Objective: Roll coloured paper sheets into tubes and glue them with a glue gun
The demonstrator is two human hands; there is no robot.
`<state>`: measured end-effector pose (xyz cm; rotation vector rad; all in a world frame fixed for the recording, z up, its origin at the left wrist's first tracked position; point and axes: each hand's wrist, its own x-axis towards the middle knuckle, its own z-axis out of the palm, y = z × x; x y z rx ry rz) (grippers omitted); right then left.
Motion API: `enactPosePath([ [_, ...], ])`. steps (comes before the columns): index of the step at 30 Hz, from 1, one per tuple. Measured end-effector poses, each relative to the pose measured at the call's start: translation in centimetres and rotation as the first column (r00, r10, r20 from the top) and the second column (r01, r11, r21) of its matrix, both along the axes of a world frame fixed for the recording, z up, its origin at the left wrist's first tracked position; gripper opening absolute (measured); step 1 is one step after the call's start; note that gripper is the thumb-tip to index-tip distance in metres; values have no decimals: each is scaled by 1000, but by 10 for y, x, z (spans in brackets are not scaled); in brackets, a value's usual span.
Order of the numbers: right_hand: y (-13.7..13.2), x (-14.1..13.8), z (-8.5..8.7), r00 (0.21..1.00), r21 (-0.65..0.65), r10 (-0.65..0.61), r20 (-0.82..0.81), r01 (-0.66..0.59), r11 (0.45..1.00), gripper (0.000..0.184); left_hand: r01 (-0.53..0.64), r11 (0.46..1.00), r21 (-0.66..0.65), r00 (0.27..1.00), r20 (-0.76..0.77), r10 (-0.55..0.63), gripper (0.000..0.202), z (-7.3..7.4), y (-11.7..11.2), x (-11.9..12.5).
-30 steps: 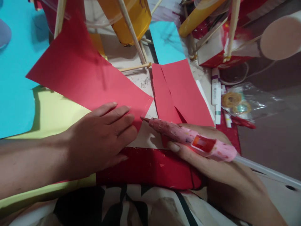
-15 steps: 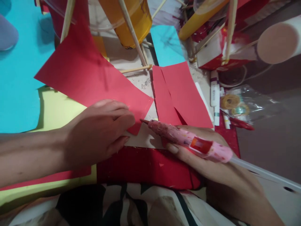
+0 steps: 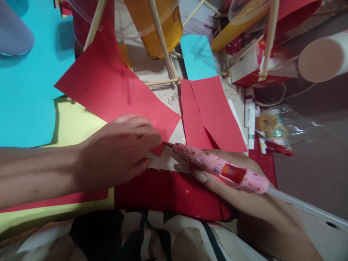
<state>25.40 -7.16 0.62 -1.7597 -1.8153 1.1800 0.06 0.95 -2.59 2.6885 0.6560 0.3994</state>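
My right hand [image 3: 233,192] is wrapped round a pink glue gun [image 3: 201,159] with a white glue stick [image 3: 304,204] running out of its back. Its dark nozzle points left and meets the short edge of a curved red paper piece [image 3: 114,87], close to the near corner. My left hand [image 3: 119,152] lies over that paper with its fingers curled and closed at the edge, right beside the nozzle. A thin shiny line, perhaps glue, shows near the paper's right corner. Further right lie overlapping red paper pieces [image 3: 214,112].
Wooden sticks [image 3: 160,36] form a frame around an orange cup [image 3: 163,32] at the back. Blue sheets [image 3: 27,105] and yellow paper [image 3: 76,123] lie left. To the right are markers [image 3: 249,108], a plastic bag with tape rolls [image 3: 282,125] and a white cylinder [image 3: 320,58].
The glue gun's nozzle has slid a little along the paper's short edge towards the near corner. The whole view has shifted slightly; my left hand keeps its hold.
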Motion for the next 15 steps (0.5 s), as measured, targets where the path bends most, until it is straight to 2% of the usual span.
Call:
enactPosePath([
  [7, -2, 0, 1, 994, 38, 57, 97, -60, 997, 17, -18, 998, -57, 999, -32, 16, 19, 2, 0, 1],
  [12, -1, 2, -2, 990, 85, 120, 71, -126, 988, 17, -7, 998, -59, 1000, -1, 7, 17, 2, 0, 1],
  [15, -3, 4, -5, 987, 108, 145, 62, -151, 983, 23, 13, 999, -51, 1000, 11, -13, 15, 0, 0, 0],
])
